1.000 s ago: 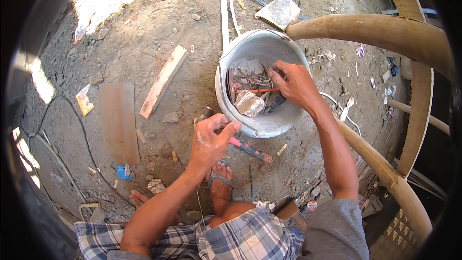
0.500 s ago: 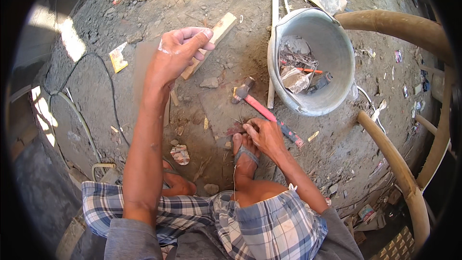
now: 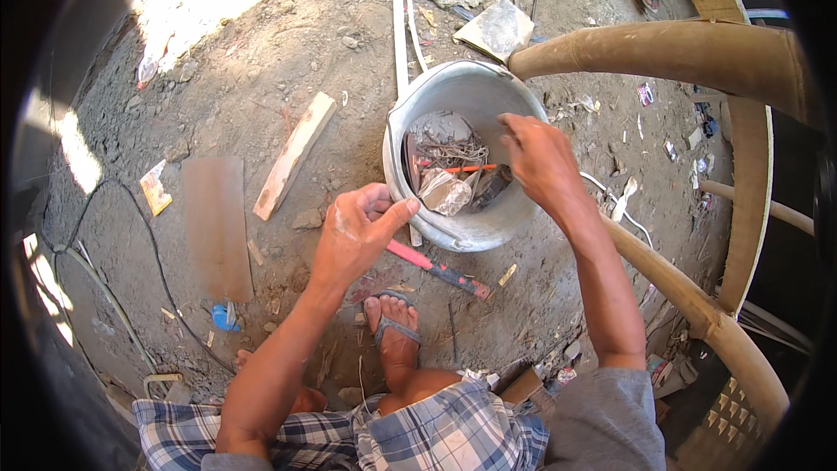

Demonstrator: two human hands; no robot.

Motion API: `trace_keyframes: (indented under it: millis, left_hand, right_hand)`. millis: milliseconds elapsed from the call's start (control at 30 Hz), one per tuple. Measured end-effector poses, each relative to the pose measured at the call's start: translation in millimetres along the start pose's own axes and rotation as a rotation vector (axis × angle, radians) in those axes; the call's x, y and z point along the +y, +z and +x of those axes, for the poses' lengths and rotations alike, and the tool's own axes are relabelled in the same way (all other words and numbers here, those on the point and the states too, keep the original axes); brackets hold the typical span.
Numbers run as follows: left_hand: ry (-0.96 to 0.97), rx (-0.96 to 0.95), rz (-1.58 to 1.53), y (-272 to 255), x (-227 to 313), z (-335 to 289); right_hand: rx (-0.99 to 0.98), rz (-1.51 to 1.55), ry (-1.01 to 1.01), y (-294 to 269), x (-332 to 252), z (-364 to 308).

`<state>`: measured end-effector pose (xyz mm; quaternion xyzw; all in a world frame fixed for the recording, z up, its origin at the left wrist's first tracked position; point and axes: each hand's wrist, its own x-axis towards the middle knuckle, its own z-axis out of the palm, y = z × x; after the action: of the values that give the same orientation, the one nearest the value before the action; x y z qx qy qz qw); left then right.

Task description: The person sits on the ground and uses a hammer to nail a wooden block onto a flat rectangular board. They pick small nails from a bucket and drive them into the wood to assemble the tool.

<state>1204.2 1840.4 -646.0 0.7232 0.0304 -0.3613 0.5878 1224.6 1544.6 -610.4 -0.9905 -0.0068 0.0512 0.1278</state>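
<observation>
A grey bucket (image 3: pixel 478 234) stands ahead of me, a little right of centre. Inside lie tangled wire (image 3: pixel 455 153), an orange stick (image 3: pixel 471 168), a crumpled plastic bag (image 3: pixel 445 193) and a dark object I cannot make out. My left hand (image 3: pixel 356 231) is at its near left rim, thumb stretched out and apart from the bent fingers; whether it touches the rim is unclear. Over the bucket's right side reaches my right hand (image 3: pixel 540 159), fingers loosely bent, nothing seen in them. A hammer's red and dark handle (image 3: pixel 436 267) lies below the bucket, its head hidden behind my left hand.
A wooden block (image 3: pixel 295 155) and a brown flat board (image 3: pixel 216 227) lie left on the dirt. Thick bamboo poles (image 3: pixel 663 57) stand close on the right. A black cable (image 3: pixel 135 192) loops at far left. My sandalled foot (image 3: pixel 394 324) is below the hammer.
My right hand has left the spot by my foot and moved up over the bucket. My left hand has come down from beside the wooden block to the bucket's rim. The view has shifted right.
</observation>
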Motion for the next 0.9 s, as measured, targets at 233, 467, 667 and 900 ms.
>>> trace_keyframes:
  millis: [233,467,667,900]
  left_hand:
    - [-0.052,0.053,-0.108,8.9,4.3,-7.2]
    - [-0.058,0.062,-0.098,14.7,1.3,-9.5]
    - [0.01,0.091,-0.236,27.2,-2.2,-15.9]
    - [0.048,0.074,-0.173,30.6,-8.7,-19.7]
  right_hand:
    - [-0.535,-0.186,0.164,76.3,2.4,54.8]
    - [-0.472,0.041,0.062,78.5,10.7,16.6]
    - [-0.489,0.177,-0.028,34.1,9.8,-12.3]
    - [-0.407,-0.212,0.179,28.5,-3.3,14.5]
